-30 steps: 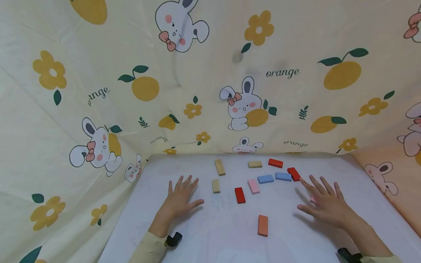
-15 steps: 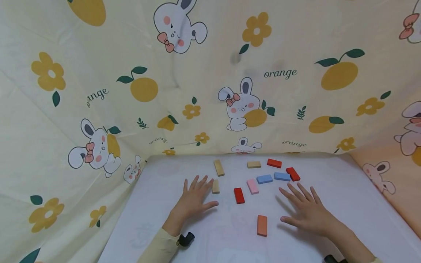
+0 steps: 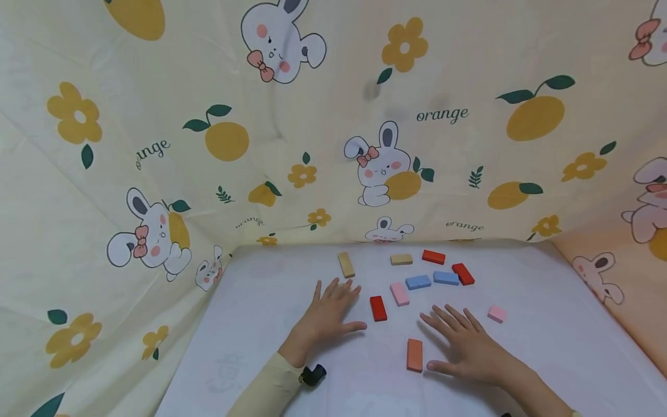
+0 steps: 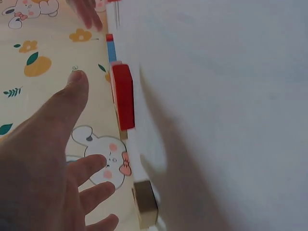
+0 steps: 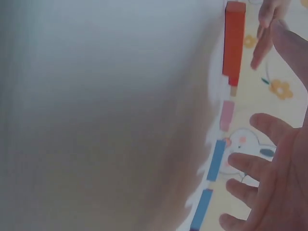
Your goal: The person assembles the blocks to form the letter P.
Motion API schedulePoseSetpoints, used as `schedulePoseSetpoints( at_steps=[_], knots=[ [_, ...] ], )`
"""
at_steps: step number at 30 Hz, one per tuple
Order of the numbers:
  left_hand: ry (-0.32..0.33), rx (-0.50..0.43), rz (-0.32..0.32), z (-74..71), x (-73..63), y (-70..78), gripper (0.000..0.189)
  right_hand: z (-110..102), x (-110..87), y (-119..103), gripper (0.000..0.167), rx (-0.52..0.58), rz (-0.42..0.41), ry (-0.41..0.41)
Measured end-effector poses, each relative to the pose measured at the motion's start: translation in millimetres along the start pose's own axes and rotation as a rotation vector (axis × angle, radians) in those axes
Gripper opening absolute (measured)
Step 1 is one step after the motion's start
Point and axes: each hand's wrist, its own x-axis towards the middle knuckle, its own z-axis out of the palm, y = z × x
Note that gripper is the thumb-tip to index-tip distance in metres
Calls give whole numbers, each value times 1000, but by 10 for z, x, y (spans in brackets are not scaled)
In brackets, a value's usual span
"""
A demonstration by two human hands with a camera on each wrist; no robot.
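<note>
Left hand (image 3: 330, 315) wide open over the table (image 3: 271, 382), with fingers apart and thumb well out, without hold of anything; right hand (image 3: 466, 347) open in the same way, equally free, with its thumb just beside the orange block (image 3: 414, 355). Between and beyond both hands, a loose scatter on the table: red block (image 3: 378, 308) near the left thumb, pink block (image 3: 399, 293) just behind, then left blue block (image 3: 418, 282) and right blue block (image 3: 446, 278) nearly in line, with the right red block (image 3: 463, 274) close up to the latter, touching or not hard to tell. Farther back, far red block (image 3: 433, 257), middle tan block (image 3: 401, 259) and, just past the left fingertips, far tan block (image 3: 346, 264). Right of the right hand, well apart, the small pink block (image 3: 497, 314). Near the left fingers in the left wrist view, a tan block (image 4: 145, 204), perhaps one hidden from the head view. Done, by the look of it: little or nothing, with no block in hand and none stacked. Left, presumably: all the handling of the blocks
</note>
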Motion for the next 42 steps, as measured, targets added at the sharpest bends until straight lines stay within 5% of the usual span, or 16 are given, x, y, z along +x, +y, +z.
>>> schedulePoseSetpoints(
  at_steps=[16, 30, 42],
  knots=[
    [-14, -14, 22, 47, 206, 259, 82, 38, 53, -168, 91, 57, -66, -43],
    [46, -43, -17, 76, 265, 346, 66, 101, 88, -195, 71, 189, 27, -102],
    [54, -79, -40, 81, 283, 373, 60, 82, 94, -236, 65, 189, 45, -105]
  ],
)
